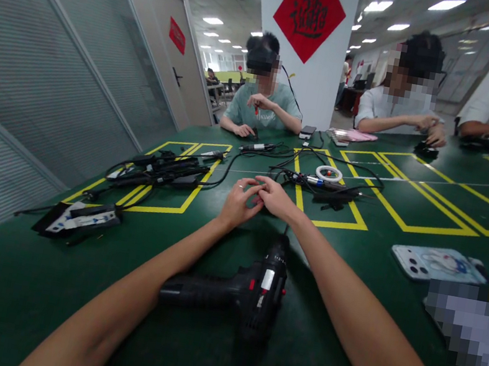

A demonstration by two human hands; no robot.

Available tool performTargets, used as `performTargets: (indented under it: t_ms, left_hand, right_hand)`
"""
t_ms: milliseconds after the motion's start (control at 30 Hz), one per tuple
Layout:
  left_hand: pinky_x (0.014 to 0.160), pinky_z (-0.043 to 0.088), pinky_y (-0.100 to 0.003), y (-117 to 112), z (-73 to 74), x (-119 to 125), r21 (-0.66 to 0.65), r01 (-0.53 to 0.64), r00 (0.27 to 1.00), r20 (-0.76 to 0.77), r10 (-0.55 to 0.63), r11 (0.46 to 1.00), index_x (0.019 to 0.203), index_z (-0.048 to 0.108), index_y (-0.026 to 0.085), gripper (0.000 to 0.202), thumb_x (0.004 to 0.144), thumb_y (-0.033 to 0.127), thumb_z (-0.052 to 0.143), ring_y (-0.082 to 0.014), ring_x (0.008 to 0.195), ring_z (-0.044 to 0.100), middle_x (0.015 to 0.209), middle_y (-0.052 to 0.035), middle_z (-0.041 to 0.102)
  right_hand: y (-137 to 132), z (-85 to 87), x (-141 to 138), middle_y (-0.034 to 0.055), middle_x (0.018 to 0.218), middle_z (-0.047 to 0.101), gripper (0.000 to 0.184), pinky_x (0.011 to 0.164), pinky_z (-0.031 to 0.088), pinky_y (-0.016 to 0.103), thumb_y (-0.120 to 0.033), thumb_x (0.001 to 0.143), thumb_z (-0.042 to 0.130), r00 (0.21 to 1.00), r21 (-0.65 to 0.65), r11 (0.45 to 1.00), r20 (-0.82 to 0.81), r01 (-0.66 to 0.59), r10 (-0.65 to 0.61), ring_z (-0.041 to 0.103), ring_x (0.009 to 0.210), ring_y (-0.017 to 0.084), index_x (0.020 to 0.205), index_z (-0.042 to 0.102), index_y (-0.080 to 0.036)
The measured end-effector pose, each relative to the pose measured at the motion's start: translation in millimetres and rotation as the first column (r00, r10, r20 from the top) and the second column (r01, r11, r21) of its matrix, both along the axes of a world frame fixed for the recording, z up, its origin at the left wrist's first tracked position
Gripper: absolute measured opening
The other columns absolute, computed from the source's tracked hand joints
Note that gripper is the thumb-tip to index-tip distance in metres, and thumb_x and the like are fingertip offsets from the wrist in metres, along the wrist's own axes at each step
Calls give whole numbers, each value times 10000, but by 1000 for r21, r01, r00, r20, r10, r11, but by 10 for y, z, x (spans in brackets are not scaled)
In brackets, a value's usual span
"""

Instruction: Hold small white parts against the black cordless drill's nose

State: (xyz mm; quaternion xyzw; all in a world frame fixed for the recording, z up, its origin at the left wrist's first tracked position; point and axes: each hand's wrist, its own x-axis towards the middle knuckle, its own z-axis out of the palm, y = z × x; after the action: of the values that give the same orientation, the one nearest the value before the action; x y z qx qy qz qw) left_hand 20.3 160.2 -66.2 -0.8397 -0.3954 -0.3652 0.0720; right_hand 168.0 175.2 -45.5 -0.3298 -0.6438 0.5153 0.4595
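My left hand (239, 202) and my right hand (276, 198) meet above the table, fingertips pressed together. Both are closed in a pinch, and whatever lies between the fingers is too small or hidden to name. A ring shows on a left finger. Below the hands, between my forearms, a black cordless drill (264, 287) lies on its side with its bit pointing away from me. Its handle reaches left to my left forearm.
On the green table (177, 348), marked with yellow tape, lie tangled black cables (166, 169) to the left and a soldering-iron-like tool (315, 181) by a white ring (329, 173) ahead. A phone (438, 264) lies right. Several people sit across.
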Motion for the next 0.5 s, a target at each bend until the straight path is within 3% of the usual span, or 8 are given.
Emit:
performTargets:
  t_ms: [100,167,233,300,400,500]
  left_hand:
    - [1032,373,-425,33,-32,10,-30,37,999,15,-36,999,1280,466,159,537,809,364,622,-267,1212,444,1262,-151,483]
    - [1049,355,-438,72,-68,9,-88,33,999,10,-33,996,1322,430,174,671,750,412,689,-281,1233,432,1296,-147,481]
    - [1061,329,-466,119,-112,-4,-157,9,1000,-6,-10,988,1312,469,214,637,746,399,698,-286,1199,463,1255,-119,530]
    - [1061,314,-488,165,-154,-24,-203,-15,1000,-8,14,979,1279,522,248,499,804,347,640,-274,1133,510,1175,-92,585]
    - [1017,368,-442,212,-182,-50,-225,-28,998,41,38,974,1274,536,233,411,870,308,542,-248,1083,535,1148,-93,593]
    - [968,412,-379,226,-166,-60,-241,-38,992,110,67,970,1207,570,184,345,911,322,458,-227,1073,536,1137,-106,581]
  right_hand:
    - [78,-70,52,-28,678,588,531,515,461,221,-64,673,467,998,-40,998,-47,39,-41,522,530,101,1192,524,-155]
    - [154,-101,172,-43,620,546,517,482,401,189,-64,645,431,988,-28,990,-70,138,-140,463,486,82,1141,562,-130]
    - [214,-126,313,-42,575,517,468,492,381,202,-83,654,401,960,0,961,-25,277,-277,432,473,90,1070,612,-125]
    - [239,-155,437,-11,625,567,397,581,414,229,-115,698,389,920,97,921,75,378,-385,487,558,116,986,662,-140]
    - [214,-219,539,30,809,645,339,731,421,259,-155,752,393,870,237,894,237,380,-433,555,759,156,903,697,-157]
    - [168,-295,546,12,752,621,373,685,402,257,-160,741,445,838,269,915,382,302,-389,536,703,158,1039,668,-177]
